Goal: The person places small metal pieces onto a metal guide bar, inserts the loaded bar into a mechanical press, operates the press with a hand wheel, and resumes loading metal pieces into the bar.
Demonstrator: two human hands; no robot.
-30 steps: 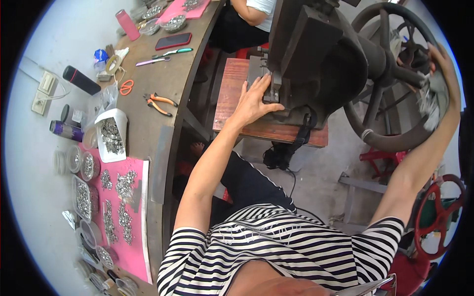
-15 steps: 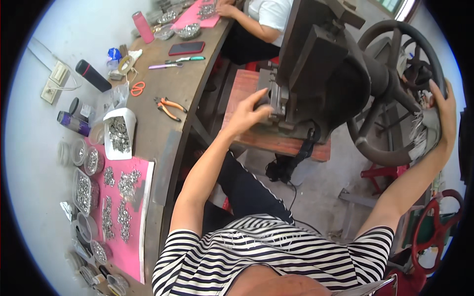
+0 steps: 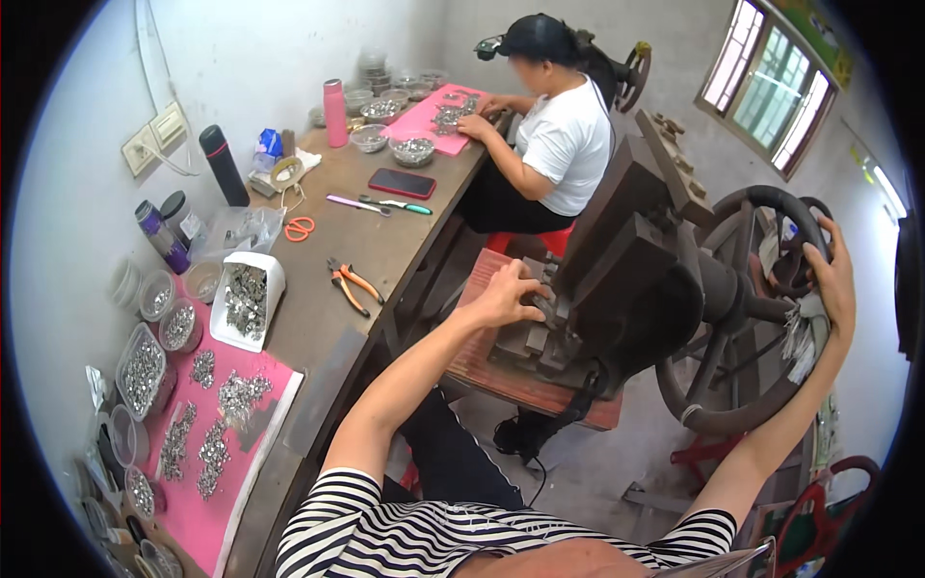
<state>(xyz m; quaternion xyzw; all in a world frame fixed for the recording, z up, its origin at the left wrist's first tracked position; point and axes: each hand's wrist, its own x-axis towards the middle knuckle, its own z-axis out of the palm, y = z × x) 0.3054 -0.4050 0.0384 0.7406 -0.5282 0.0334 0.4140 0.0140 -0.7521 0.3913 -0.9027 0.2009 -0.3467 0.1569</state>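
A dark hand press (image 3: 626,299) stands in front of me on a reddish wooden stand. My left hand (image 3: 509,294) is at its metal die block (image 3: 547,337), fingers bent and thumb drawn in toward them. Whatever small piece it may pinch is too small to make out. On the right, my right hand (image 3: 836,284) is closed around the rim of the press's large handwheel (image 3: 699,409). A pale rag (image 3: 807,332) is tied to that rim, just below my right hand.
Left, a workbench (image 3: 318,323) carries pink sheets (image 3: 255,453) with small silvery metal parts, a white scoop (image 3: 273,299), orange-handled pliers (image 3: 352,284), red scissors (image 3: 300,228) and a phone (image 3: 402,183). A co-worker (image 3: 568,144) sits at its far end, hands over similar parts.
The view has tilted up, showing more of the co-worker and a window. My left fingers, spread apart before, are now bent in at the die block. My right hand stays on the handwheel.
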